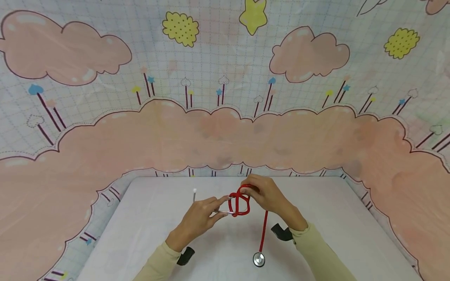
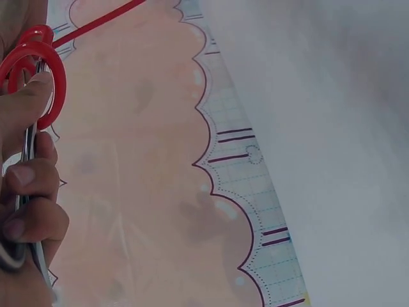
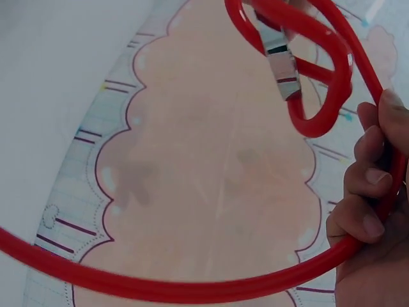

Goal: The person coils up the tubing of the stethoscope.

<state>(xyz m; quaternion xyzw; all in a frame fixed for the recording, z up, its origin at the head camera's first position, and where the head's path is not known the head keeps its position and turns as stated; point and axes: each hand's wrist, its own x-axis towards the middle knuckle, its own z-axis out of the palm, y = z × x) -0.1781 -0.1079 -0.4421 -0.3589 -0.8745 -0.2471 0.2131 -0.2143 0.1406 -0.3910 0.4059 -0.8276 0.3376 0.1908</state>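
A stethoscope with red tubing (image 1: pixel 264 231) is held up over the white table between both hands. My left hand (image 1: pixel 198 215) grips its metal ear tubes (image 2: pixel 29 142), and one white eartip (image 1: pixel 195 190) sticks up behind that hand. Near the left fingertips the tubing is wound in loops around the metal tubes. My right hand (image 1: pixel 264 193) holds the tubing just right of the loops, fingers curled round it in the right wrist view. From there the free length hangs down to the round silver chest piece (image 1: pixel 259 259), low in front of me.
A white table (image 1: pixel 147 230) lies under the hands. Behind it and at its sides hangs a printed cloth (image 1: pixel 218 136) with clouds and stars. A black curved piece (image 1: pixel 282 232) sits by the right wrist, another black piece (image 1: pixel 185 256) by the left.
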